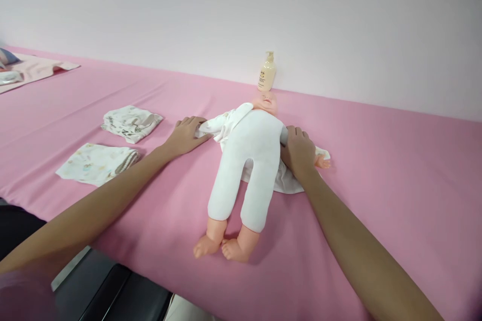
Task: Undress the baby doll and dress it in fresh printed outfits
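A baby doll (250,135) with a white cloth body lies on its back, feet toward me and head away. A white baby shirt (288,180) is spread partly under it and over its arms. My left hand (187,135) pinches the end of the shirt sleeve on the left, where the doll's hand is hidden. On the other side, my right hand (299,150) is closed on the shirt beside the doll's waist. Its fingertips are partly hidden. One small doll hand (322,161) sticks out of the cuff past my right hand.
A cream pump bottle (267,72) stands by the wall behind the doll's head. Two folded patterned cloths, a farther one (131,123) and a nearer one (94,163), lie left on the pink sheet (395,175). A pale mat (41,67) lies far left.
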Action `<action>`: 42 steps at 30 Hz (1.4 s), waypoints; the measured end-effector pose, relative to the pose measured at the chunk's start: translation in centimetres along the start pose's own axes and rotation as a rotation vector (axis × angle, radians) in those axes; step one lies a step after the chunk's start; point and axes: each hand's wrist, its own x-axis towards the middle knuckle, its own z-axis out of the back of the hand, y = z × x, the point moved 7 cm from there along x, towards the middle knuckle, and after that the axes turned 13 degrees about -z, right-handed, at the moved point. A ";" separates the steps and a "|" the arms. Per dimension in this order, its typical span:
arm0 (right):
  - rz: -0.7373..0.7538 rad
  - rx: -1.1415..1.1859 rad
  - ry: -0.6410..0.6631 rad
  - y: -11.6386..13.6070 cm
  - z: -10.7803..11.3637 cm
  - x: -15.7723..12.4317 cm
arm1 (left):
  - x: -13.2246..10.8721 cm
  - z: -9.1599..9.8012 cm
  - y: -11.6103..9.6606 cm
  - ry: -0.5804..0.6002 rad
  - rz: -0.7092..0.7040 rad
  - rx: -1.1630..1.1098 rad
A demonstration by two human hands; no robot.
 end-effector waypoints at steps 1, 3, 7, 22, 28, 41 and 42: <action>0.004 0.001 -0.007 0.0 0.1 0.0 | -0.8 0.3 0.6 -0.023 0.033 -0.007; 0.009 0.004 -0.019 0.0 0.2 0.0 | -1.9 1.0 1.7 -0.072 0.098 -0.011; 0.001 0.003 -0.017 -0.1 0.4 0.1 | -3.0 2.5 2.8 -0.176 0.223 0.032; -0.026 -0.045 -0.019 -0.2 0.1 0.2 | -1.8 2.2 1.0 -0.074 -0.005 -0.163; -0.032 -0.039 0.006 -0.2 0.1 0.2 | -1.8 2.3 0.5 -0.045 -0.057 -0.181; -0.039 -0.025 -0.001 -0.1 0.4 0.2 | -2.2 2.4 0.7 -0.064 -0.017 -0.072; -0.039 -0.020 -0.006 -0.1 0.4 0.2 | -2.2 2.4 0.7 -0.065 -0.017 -0.066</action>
